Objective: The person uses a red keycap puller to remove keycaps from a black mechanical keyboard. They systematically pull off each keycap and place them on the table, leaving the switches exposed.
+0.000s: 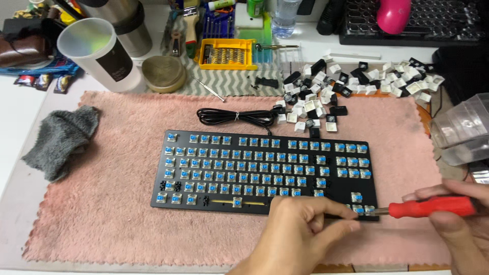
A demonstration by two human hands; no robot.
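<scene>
Red-handled screwdriver (432, 207): gripped in the right hand (466, 224), shaft lying level, tip at the keyboard's near right corner.
Left hand (298, 231): fingers curled, resting on the keyboard's (265, 170) near edge; whether it pinched anything could not be told.
Keyboard: black, keycaps off, blue switches bare, flat on the pink mat (112, 203).
Open room: bare mat lay left of and in front of the keyboard.
Edges: grey cloth (63, 140) overlapped the mat's left edge; loose keycaps (331, 91) were heaped by its far edge.
Containers: yellow tray (226, 53) held screwdriver bits; white cup (99, 53) leaned over, contents unseen.
</scene>
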